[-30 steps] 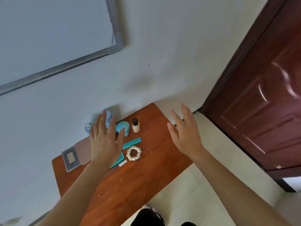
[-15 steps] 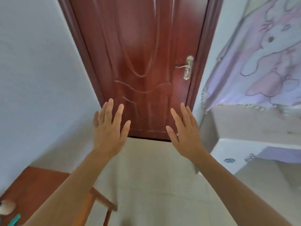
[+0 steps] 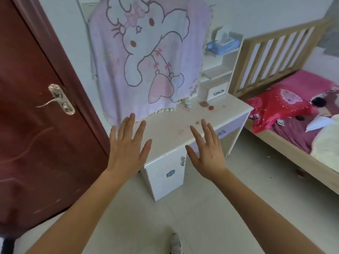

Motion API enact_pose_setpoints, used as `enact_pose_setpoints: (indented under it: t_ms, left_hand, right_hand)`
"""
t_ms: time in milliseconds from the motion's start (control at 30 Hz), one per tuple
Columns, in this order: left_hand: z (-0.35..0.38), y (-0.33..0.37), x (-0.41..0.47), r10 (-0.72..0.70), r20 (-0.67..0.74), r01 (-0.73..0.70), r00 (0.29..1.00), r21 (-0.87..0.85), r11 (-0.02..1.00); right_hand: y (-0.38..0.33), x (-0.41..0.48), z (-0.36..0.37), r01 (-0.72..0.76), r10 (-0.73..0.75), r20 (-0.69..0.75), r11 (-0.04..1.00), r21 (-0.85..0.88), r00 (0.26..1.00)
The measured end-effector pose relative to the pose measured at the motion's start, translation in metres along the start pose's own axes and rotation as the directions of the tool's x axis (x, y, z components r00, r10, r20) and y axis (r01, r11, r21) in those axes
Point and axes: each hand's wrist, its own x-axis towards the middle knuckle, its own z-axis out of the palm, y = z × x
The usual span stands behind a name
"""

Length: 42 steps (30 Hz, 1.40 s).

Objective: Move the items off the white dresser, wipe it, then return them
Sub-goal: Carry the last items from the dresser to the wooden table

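White dresser (image 3: 170,129), top smudged, 3 small items at back.

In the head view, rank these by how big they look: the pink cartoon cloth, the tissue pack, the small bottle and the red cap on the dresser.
1. Cloth
2. Tissue pack
3. Bottle
4. Red cap

All sit at similar depth, so the order looks reliable.

White dresser (image 3: 165,131), small bottle (image 3: 187,103) and red bits (image 3: 211,108) atop.
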Motion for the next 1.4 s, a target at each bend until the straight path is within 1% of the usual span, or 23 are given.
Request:
enact_pose_setpoints:
  t_ms: [100, 200, 300, 467, 600, 733, 833, 1000, 1067, 1133, 1233, 1300, 1400]
  left_hand:
    - [0.036, 0.024, 0.062, 0.032, 0.030, -0.029, 0.999, -0.086, 0.996]
    - [0.060, 0.045, 0.125, 0.078, 0.043, -0.069, 0.996, -0.168, 0.983]
    - [0.079, 0.066, 0.189, 0.156, 0.046, -0.146, 0.987, -0.181, 0.973]
    - [0.113, 0.110, 0.274, 0.224, 0.073, -0.206, 0.972, -0.201, 0.958]
    - [0.150, 0.142, 0.332, 0.256, 0.078, -0.236, 0.964, -0.202, 0.951]
    - [0.196, 0.169, 0.384, 0.192, 0.121, -0.161, 0.974, -0.225, 0.961]
    - [0.230, 0.186, 0.413, 0.116, 0.209, -0.075, 0.971, -0.194, 0.978]
    - [0.273, 0.200, 0.455, 0.022, 0.319, 0.021, 0.948, -0.132, 0.991]
    - [0.288, 0.201, 0.467, -0.028, 0.356, 0.075, 0.934, -0.119, 0.990]
    - [0.304, 0.198, 0.475, -0.074, 0.393, 0.126, 0.917, -0.109, 0.986]
    - [0.331, 0.188, 0.484, -0.080, 0.465, 0.141, 0.881, -0.098, 0.985]
    - [0.352, 0.178, 0.487, -0.065, 0.534, 0.131, 0.843, -0.086, 0.988]
    - [0.387, 0.160, 0.493, -0.040, 0.628, 0.129, 0.777, -0.097, 0.987]
  right_hand:
    - [0.048, 0.038, -0.005, -0.052, 0.055, 0.034, 0.995, -0.087, 0.998]
    - [0.087, 0.079, -0.013, -0.089, 0.096, 0.045, 0.988, -0.130, 0.994]
    - [0.125, 0.114, -0.025, -0.121, 0.126, 0.019, 0.979, -0.165, 0.992]
    - [0.196, 0.155, -0.034, -0.238, 0.236, -0.031, 0.958, -0.160, 0.971]
    - [0.263, 0.195, -0.029, -0.263, 0.261, -0.033, 0.955, -0.137, 0.965]
    - [0.332, 0.246, -0.014, -0.232, 0.238, 0.032, 0.964, -0.126, 0.971]
    - [0.377, 0.284, -0.002, -0.213, 0.224, 0.111, 0.972, -0.103, 0.968]
    - [0.438, 0.346, 0.017, -0.085, 0.105, 0.215, 0.991, -0.101, 0.971]
    - [0.455, 0.369, 0.026, -0.061, 0.085, 0.260, 0.993, -0.101, 0.962]
    - [0.465, 0.389, 0.039, -0.072, 0.098, 0.334, 0.993, -0.090, 0.937]
    - [0.476, 0.414, 0.071, -0.082, 0.105, 0.440, 0.994, -0.071, 0.892]
    - [0.480, 0.428, 0.097, -0.085, 0.122, 0.531, 0.992, -0.093, 0.839]
    - [0.484, 0.446, 0.133, -0.144, 0.188, 0.657, 0.982, -0.122, 0.730]
